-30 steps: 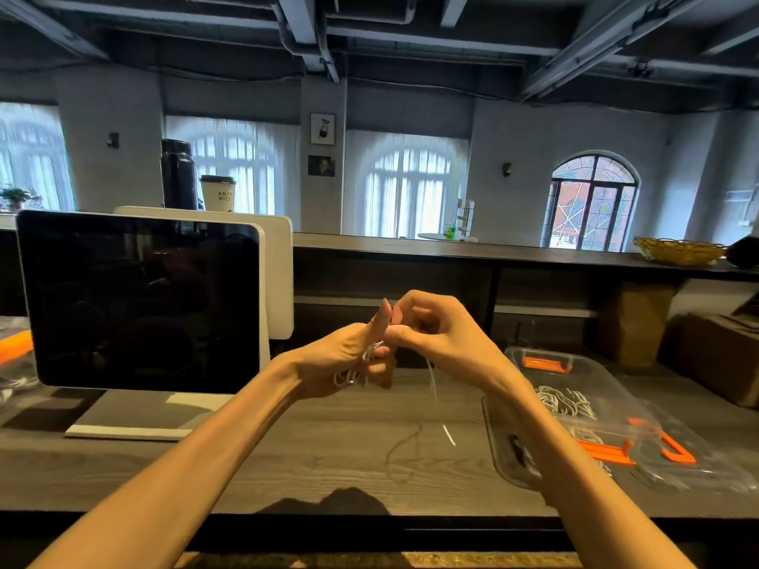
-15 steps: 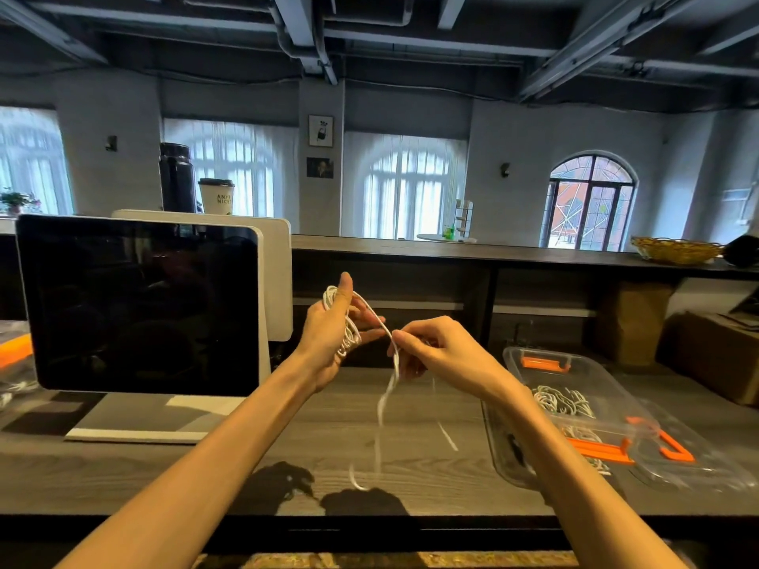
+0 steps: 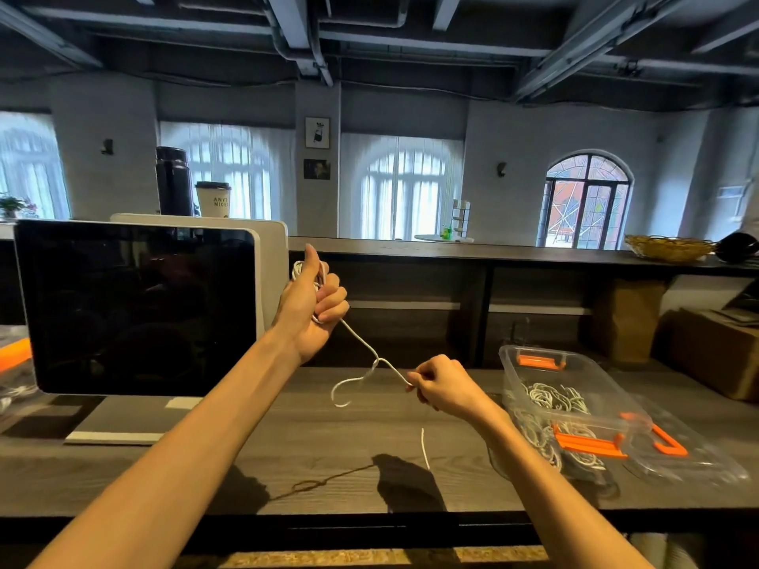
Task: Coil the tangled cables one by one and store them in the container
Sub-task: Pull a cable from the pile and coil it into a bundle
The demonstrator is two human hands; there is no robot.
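Coil of cable (image 3: 361,347) is gripped in curled left hand (image 3: 312,310); free run pinched by right hand (image 3: 441,386), above table. Loops could be spilled if grip is slackened; kink may snag.

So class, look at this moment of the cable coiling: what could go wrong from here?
1. The left hand grips the coil of the white cable loosely bunched; the loops might slip or tangle.
2. The free tail curls into a hook between the hands; pulled by the right hand, it may knot.
3. The clear container already holds cables; a loose coil could snag them.
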